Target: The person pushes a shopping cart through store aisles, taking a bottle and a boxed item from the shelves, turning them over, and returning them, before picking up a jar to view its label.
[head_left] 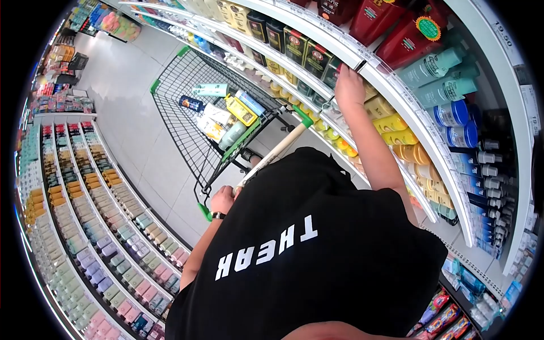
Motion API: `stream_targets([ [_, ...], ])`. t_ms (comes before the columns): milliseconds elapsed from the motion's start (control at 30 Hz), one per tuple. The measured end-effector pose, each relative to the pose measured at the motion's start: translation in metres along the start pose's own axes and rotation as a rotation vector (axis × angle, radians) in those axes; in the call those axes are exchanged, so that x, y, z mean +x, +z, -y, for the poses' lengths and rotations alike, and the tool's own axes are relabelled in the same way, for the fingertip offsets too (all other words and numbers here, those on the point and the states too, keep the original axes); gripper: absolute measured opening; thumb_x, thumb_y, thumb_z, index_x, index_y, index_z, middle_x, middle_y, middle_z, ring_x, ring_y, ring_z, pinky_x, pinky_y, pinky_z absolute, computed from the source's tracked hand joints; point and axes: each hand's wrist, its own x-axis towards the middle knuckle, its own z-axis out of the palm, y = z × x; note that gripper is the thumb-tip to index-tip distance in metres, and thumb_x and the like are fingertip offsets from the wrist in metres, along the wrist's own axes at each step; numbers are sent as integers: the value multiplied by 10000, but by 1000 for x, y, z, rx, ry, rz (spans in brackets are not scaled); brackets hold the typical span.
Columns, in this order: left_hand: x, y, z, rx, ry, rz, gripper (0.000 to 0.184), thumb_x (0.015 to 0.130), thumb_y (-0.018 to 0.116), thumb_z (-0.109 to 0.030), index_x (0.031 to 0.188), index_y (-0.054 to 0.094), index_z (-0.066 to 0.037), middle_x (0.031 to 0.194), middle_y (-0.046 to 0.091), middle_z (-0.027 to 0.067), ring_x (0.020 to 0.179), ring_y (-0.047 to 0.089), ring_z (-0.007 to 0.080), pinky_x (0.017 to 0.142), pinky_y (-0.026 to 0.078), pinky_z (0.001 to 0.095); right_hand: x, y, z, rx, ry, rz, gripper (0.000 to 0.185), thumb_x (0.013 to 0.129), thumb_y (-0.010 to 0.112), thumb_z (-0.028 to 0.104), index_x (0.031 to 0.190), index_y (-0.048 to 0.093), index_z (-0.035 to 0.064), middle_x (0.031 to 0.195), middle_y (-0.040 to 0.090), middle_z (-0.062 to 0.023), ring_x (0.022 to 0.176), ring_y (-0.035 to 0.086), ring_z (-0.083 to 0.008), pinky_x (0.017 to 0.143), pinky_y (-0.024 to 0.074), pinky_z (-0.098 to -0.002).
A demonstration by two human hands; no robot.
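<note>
My left hand (pixel 222 199) is closed round the near left end of the handle (pixel 280 146) of a shopping cart (pixel 175 122). Inside the cart lie a yellow bottle (pixel 241 110), a pale teal package (pixel 210 90), a dark blue pack (pixel 191 103), white packs (pixel 217 116) and a pale green bottle (pixel 232 136). My right hand (pixel 349 89) reaches into the shelf on the right, by dark green boxes (pixel 317 58) and just under a price rail (pixel 368 69). Its fingertips are partly hidden among the goods, so I cannot make out whether they grip anything.
Curved shelves on the right carry red bottles (pixel 391 34), teal bottles (pixel 433 68), blue jars (pixel 453 122) and yellow bottles (pixel 396 129). Along the left runs a long shelf of small bottles (pixel 93 266). Pale floor tiles (pixel 127 96) lie between. Further displays (pixel 119 25) stand beyond the aisle.
</note>
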Motion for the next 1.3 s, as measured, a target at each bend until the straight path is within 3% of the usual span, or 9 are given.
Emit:
stream_targets([
  [100, 0, 0, -1, -2, 1, 6, 469, 956, 625, -485, 776, 611, -52, 792, 641, 139, 738, 647, 385, 660, 510, 490, 0, -3, -1, -21, -116, -65, 308, 976, 577, 163, 1247, 619, 24, 1229, 645, -197, 1097, 642, -400, 947, 534, -481],
  [167, -1, -1, -2, -3, -2, 1, 472, 956, 625, -487, 776, 611, -51, 793, 642, 140, 740, 648, 387, 662, 510, 492, 2, -12, 8, -77, -50, 114, 303, 982, 528, 130, 1234, 645, 9, 1298, 621, -187, 1136, 630, -392, 980, 525, -462],
  [267, -1, -3, -2, -1, -14, 0, 475, 956, 624, -490, 775, 610, -51, 796, 643, 142, 738, 648, 388, 658, 510, 495, 1, 0, 8, -71, -27, 101, 432, 931, 533, 76, 1354, 577, -1, 1405, 548, -166, 1281, 538, -381, 1026, 512, -452],
  [500, -1, -1, -2, 29, -17, 19, 472, 948, 638, -491, 760, 608, -59, 777, 637, 129, 716, 646, 378, 643, 508, 491, -32, -16, 25, 3, -166, -91, 341, 921, 597, 115, 1241, 660, 15, 1394, 556, -165, 1280, 538, -372, 1040, 502, -465],
  [700, -8, 2, -1, 30, -51, -8, 471, 945, 645, -495, 760, 613, -63, 779, 640, 125, 708, 643, 378, 636, 504, 491, -115, 10, 52, 363, -509, 382, 300, 944, 635, 271, 1125, 687, 38, 1327, 610, -170, 1271, 558, -367, 1073, 463, -481],
  [800, -17, 8, 8, 13, -49, 5, 443, 940, 646, -481, 779, 625, -68, 792, 645, 122, 721, 646, 376, 637, 503, 491, -156, 20, 67, 207, -670, 435, 372, 914, 672, 437, 1114, 715, 127, 1301, 620, -108, 1355, 502, -299, 1160, 209, -709],
  [900, -24, 9, 15, -21, -46, 18, 240, 877, 649, -320, 824, 642, -86, 832, 660, 117, 767, 652, 384, 656, 503, 499, -164, 36, 63, 314, -662, 422, 413, 893, 688, 504, 1131, 743, 171, 1337, 603, -59, 1398, 443, -258, 1161, 121, -742],
  [1133, -17, 9, 17, -47, -98, 86, 156, 854, 637, -240, 852, 655, -85, 863, 672, 129, 810, 658, 396, 686, 509, 501, -149, 45, 70, 338, -657, 487, 416, 896, 692, 495, 1132, 745, 156, 1353, 595, -61, 1406, 434, -253, 1194, 86, -695],
  [1300, -9, 9, 22, -45, -101, 12, 272, 888, 663, -343, 846, 646, -75, 853, 666, 133, 799, 652, 393, 684, 502, 504, -132, 48, 85, 319, -668, 598, 437, 945, 643, 485, 1204, 712, 140, 1408, 569, -94, 1436, 397, -275, 1197, 62, -703],
])
